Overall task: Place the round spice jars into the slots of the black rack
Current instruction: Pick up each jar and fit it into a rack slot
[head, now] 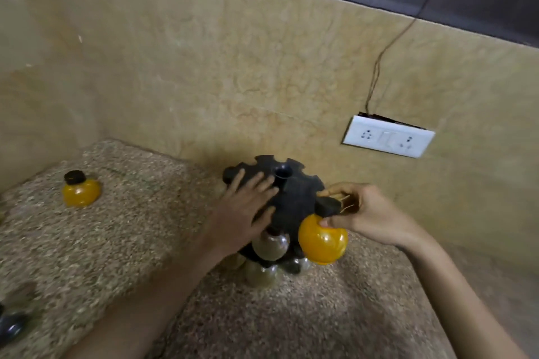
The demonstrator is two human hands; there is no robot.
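Note:
The black rack (294, 183) stands on the speckled counter near the wall, its round top notched with slots. My left hand (248, 207) lies flat on the rack's top, fingers straight. My right hand (358, 213) pinches the black-capped neck of a round yellow spice jar (322, 239) at the rack's right edge, the jar hanging beside a slot. A pale brownish jar (271, 245) hangs in a front slot, and two more jars (262, 274) sit lower under the rack. Another yellow jar (81, 191) with a black cap stands alone at the far left.
The counter (116, 242) ends at a beige stone wall right behind the rack. A white socket plate (388, 137) with a trailing wire is on the wall to the right. A dark shiny object (11, 326) lies at the bottom left edge.

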